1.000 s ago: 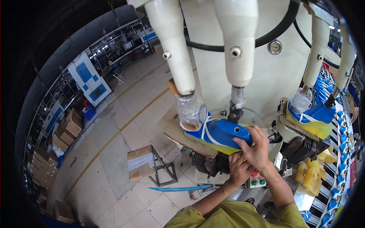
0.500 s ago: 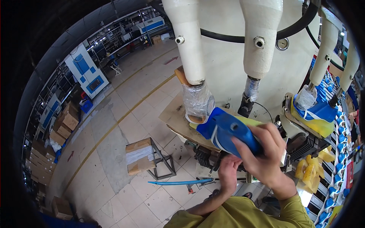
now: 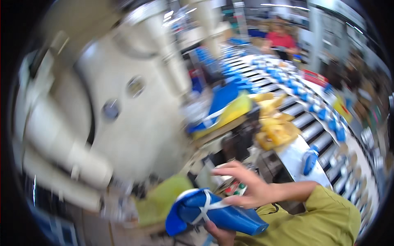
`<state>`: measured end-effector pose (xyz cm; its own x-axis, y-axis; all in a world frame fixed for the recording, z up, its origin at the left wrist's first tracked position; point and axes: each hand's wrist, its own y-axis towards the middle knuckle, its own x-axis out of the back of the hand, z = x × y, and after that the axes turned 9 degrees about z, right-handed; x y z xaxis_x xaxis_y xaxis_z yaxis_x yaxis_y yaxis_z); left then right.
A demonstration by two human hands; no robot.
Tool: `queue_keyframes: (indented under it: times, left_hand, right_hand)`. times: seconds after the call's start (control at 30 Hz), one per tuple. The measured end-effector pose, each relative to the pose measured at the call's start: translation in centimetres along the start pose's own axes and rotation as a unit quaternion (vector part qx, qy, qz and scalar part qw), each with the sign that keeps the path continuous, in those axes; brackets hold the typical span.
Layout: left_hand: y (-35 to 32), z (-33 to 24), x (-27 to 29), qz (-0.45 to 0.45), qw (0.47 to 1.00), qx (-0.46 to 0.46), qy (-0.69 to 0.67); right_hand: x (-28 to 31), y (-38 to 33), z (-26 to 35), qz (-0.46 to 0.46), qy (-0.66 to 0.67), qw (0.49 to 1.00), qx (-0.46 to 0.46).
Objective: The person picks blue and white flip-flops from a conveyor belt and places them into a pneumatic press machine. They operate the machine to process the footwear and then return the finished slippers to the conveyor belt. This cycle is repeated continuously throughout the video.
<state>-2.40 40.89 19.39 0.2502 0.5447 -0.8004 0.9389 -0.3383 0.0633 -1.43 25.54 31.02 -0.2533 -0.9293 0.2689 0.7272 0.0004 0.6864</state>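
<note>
A blue shoe last with white straps crossed around it lies on its side low in the view, a brighter blue flap of material at its left end. Beneath it my left hand grips it, thumb against the side and most fingers hidden. My right hand is over the last with fingers stretched out and apart. Its thumb is near or against the straps; blur hides whether they touch. Left of the last is a yellow-green pad under a plastic-wrapped machine foot.
Cream machine arms stand at left. Another station holds a blue piece on a yellow pad. Yellow pieces sit beside a roller conveyor; a blue last rests near it. A person in red is farther back.
My view has swung right toward the conveyor. The shoe last has come away from the press and turned over, straps now showing. My left hand now holds it; my right hand has loosened its grip.
</note>
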Motion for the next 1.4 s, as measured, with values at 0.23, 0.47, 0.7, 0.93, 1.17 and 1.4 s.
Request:
queue_keyframes:
  times: [0.23, 0.47, 0.7, 0.93, 1.17, 1.4]
  left_hand:
    - [7.4, 9.8, -7.4, 0.148, 0.958, 0.226, 0.101]
    - [10.5, 20.9, -10.7, 0.245, 0.688, 0.606, -0.316]
    - [10.3, 32.3, -13.6, 0.208, 0.618, 0.654, -0.384]
    - [8.7, 42.8, -13.9, 0.189, 0.695, 0.656, -0.226]
    - [6.1, 50.4, -17.5, 0.222, 0.686, 0.692, -0.025]
    - [0.1, 54.8, -26.1, 0.423, 0.623, 0.644, 0.132]
  right_hand:
    - [13.2, -1.3, -0.3, -0.181, -0.216, 0.957, 0.067]
    - [33.4, -17.9, -0.4, -0.552, -0.351, 0.741, -0.151]
    - [31.9, -52.9, -13.7, -0.291, -0.288, 0.526, -0.745]
    - [26.5, -55.2, -15.2, -0.221, -0.189, 0.499, -0.817]
    - [27.3, -44.7, -5.5, -0.54, 0.279, 0.647, -0.46]
    - [31.3, -41.8, -5.7, -0.736, 0.418, 0.516, -0.132]
